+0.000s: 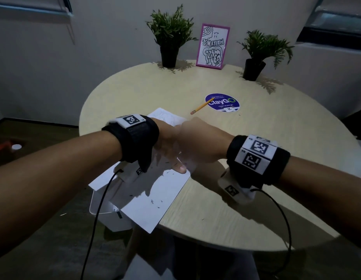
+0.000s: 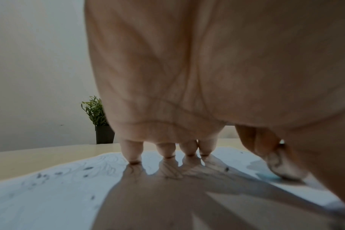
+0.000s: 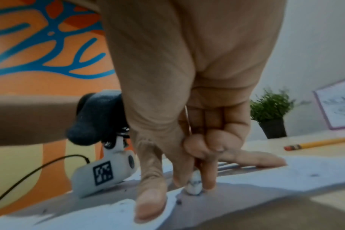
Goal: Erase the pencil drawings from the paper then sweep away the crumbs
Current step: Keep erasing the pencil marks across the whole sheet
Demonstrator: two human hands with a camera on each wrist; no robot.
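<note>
right hand (image 3: pixel 187 140) pinches eraser (image 3: pixel 194 185) on paper (image 1: pixel 155 203); sticker (image 1: pixel 222 102) reads "claygo"

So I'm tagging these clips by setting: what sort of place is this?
Probably an office break or meeting corner: a round table bearing a "Clean as you go" sticker, two potted plants and a framed sign against a plain wall.

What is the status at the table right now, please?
Left hand flat, pressing paper. Right hand pinching eraser on sheet. Crumbs unswept; pencil off to the side.
</note>
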